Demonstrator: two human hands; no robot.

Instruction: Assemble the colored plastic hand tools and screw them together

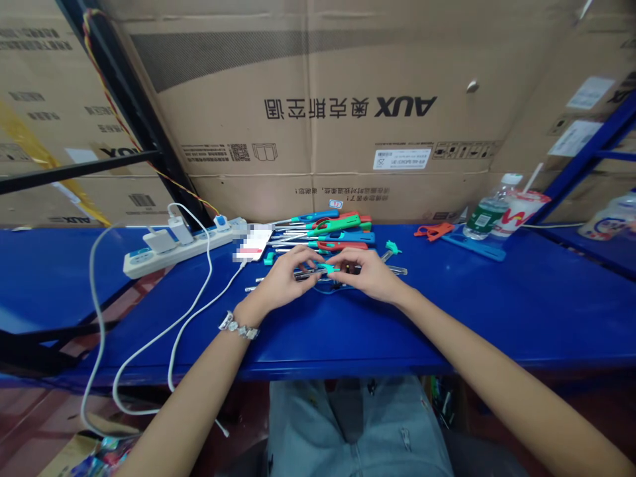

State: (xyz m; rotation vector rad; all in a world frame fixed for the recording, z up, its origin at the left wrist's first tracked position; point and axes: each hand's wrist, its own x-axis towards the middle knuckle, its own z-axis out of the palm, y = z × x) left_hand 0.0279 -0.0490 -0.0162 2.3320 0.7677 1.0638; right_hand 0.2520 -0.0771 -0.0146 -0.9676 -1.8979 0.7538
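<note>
Between the fingertips of both hands is a small teal plastic piece (328, 267). My left hand (288, 277), with a bracelet at the wrist, pinches it from the left. My right hand (371, 275) grips its right side, fingers curled. Under and around the hands lie thin metal rods and clear strips (398, 270), partly covered by the fingers. Just behind, long-necked lighters are piled up, among them a blue lighter (355, 237), a green lighter (335, 224) and a red lighter (342, 246). Another teal piece (393, 247) lies right of the pile.
A white power strip (186, 248) with plugs and cables stands left, near a phone (256, 242). On the right are orange plastic parts (434, 231), a blue plastic part (477, 248), a water bottle (487, 212) and a drink cup (519, 211). Large cardboard boxes (318, 59) stand behind the blue table (318, 338).
</note>
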